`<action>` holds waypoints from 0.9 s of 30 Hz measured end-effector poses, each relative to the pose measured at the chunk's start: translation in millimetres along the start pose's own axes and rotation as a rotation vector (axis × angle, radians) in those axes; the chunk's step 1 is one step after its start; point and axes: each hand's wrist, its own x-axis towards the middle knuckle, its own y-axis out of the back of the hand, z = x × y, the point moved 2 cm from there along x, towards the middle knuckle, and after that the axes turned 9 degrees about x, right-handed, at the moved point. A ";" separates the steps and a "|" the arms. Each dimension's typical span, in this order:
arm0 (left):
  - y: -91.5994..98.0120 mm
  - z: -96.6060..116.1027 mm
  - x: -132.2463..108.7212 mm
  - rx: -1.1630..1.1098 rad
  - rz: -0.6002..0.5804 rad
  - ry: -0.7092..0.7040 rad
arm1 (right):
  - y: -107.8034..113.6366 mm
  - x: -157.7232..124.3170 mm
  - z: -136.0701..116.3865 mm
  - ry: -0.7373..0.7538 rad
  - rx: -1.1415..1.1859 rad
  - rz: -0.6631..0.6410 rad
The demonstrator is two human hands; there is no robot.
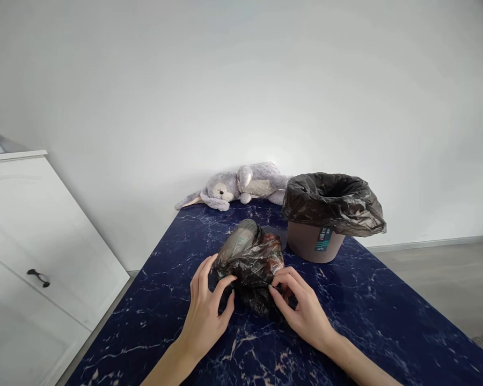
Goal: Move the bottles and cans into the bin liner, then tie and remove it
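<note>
A filled black plastic bag (250, 257) lies on the dark blue marbled table (386, 321), with bulky things showing through its thin film. My left hand (206, 311) pinches the bag's near left side, thumb and fingers closed on the plastic. My right hand (301, 305) grips the bag's near right side in the same way. Both hands sit at the bag's gathered lower end.
A brown waste bin (314, 242) lined with a black bag (334, 201) stands just behind and right of the hands. A grey plush rabbit (237, 187) lies at the table's far edge against the white wall. A white cabinet (28, 241) stands at the left.
</note>
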 end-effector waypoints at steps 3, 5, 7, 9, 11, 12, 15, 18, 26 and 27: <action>-1.3 -1.7 0.4 0.032 -0.001 0.033 | 1.2 1.2 -0.4 -0.012 0.036 0.036; -1.8 -3.6 0.9 0.054 0.012 0.047 | 1.5 1.8 0.3 -0.020 0.051 0.058; -2.6 -5.6 1.1 0.081 0.025 0.056 | 1.6 2.1 1.6 -0.030 0.071 0.075; -4.0 -8.0 0.8 0.118 0.036 0.064 | 1.6 2.0 4.1 -0.053 0.104 0.093; -6.0 -10.8 0.1 0.163 0.041 0.075 | 1.8 1.6 7.8 -0.086 0.145 0.108; -7.3 -12.4 -0.3 0.182 0.042 0.083 | 2.0 1.4 9.7 -0.105 0.166 0.114; -10.7 -16.9 -1.6 0.198 0.038 0.107 | 3.1 1.4 14.6 -0.152 0.216 0.124; -12.0 -17.9 -2.0 0.149 0.022 0.117 | 3.4 2.2 15.7 -0.168 0.233 0.106; -6.3 -6.8 -1.1 0.028 -0.031 0.084 | -4.6 -4.4 10.1 -0.172 0.117 -0.034; -6.2 -6.2 -1.4 0.017 -0.034 0.086 | -5.0 -4.9 9.4 -0.169 0.082 -0.052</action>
